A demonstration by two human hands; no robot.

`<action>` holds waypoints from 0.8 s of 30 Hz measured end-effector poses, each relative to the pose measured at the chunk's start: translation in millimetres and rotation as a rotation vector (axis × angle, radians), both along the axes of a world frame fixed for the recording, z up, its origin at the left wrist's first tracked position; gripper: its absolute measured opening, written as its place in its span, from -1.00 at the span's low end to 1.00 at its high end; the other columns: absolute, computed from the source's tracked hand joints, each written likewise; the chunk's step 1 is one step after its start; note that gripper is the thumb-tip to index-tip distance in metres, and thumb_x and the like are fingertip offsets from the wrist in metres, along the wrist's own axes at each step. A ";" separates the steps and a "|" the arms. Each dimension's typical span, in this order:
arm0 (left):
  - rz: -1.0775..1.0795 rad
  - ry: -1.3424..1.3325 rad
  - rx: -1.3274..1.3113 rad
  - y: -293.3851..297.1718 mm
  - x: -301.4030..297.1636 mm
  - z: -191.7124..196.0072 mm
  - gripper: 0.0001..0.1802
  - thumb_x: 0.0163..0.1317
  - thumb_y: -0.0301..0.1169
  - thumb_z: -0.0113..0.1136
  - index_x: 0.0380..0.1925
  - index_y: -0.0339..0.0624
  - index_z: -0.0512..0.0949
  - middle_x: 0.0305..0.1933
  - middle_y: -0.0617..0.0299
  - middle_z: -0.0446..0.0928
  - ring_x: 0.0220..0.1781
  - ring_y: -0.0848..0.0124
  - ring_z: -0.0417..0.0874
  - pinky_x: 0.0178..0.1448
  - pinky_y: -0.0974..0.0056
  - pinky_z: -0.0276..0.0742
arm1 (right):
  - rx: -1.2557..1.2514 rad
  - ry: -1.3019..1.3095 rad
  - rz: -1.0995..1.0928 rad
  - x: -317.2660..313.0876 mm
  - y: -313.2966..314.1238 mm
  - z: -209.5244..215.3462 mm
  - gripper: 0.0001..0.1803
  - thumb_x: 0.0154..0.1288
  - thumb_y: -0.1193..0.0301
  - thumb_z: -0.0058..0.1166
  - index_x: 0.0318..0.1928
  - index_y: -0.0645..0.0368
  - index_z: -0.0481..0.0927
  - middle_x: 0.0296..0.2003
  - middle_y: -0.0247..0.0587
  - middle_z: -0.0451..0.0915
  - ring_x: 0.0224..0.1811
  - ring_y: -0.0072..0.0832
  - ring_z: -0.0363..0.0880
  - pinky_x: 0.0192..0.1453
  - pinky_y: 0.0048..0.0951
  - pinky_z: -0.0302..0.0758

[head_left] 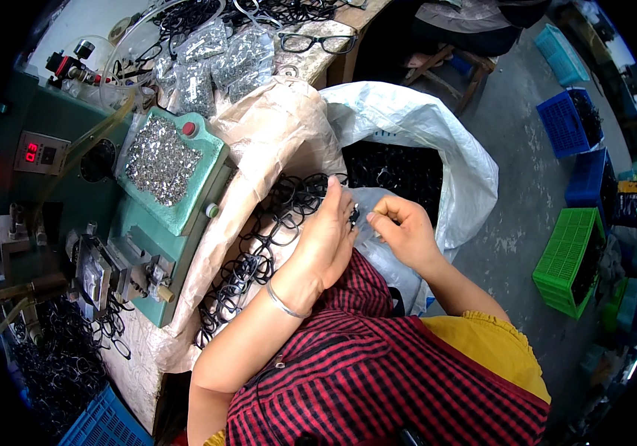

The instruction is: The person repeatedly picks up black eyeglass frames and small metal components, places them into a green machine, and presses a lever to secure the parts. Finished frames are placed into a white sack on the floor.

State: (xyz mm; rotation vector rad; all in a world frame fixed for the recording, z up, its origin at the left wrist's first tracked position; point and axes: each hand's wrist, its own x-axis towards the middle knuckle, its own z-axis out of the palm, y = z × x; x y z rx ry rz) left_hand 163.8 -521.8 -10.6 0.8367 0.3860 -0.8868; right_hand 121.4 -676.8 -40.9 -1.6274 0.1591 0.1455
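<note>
My left hand point(326, 236) is in front of my chest, thumb up and fingers pressed together. A small black piece with shiny bits point(353, 215) shows at its fingers; its kind is too small to tell, and the palm hides the rest. Facing it a short way to the right, my right hand point(408, 234) is closed in a pinch. What lies between its fingertips cannot be made out. Beside my left hand, black eyeglass frames point(281, 223) lie heaped along the table edge. Beyond both hands, a white woven sack point(474, 163) stands wide, with many black pieces inside.
A green machine point(162, 286) at the left carries a tray of small metal parts point(161, 160). Bags of metal pieces point(240, 63) and glasses point(317, 43) lie at the back. Crates, one green point(567, 256), stand on the floor at right; a blue crate point(107, 424) is lower left.
</note>
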 end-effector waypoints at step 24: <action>-0.170 -0.471 0.439 11.8 -11.3 -48.6 -0.49 0.33 -0.51 -0.02 0.29 -0.28 0.27 0.25 0.07 0.42 0.01 0.34 0.56 0.20 0.15 0.51 | -0.246 -0.144 0.100 2.6 6.7 -13.0 -0.81 0.24 0.49 0.10 -0.51 0.23 0.46 -0.64 -0.50 0.33 -0.58 -0.76 0.20 -0.51 -0.56 0.21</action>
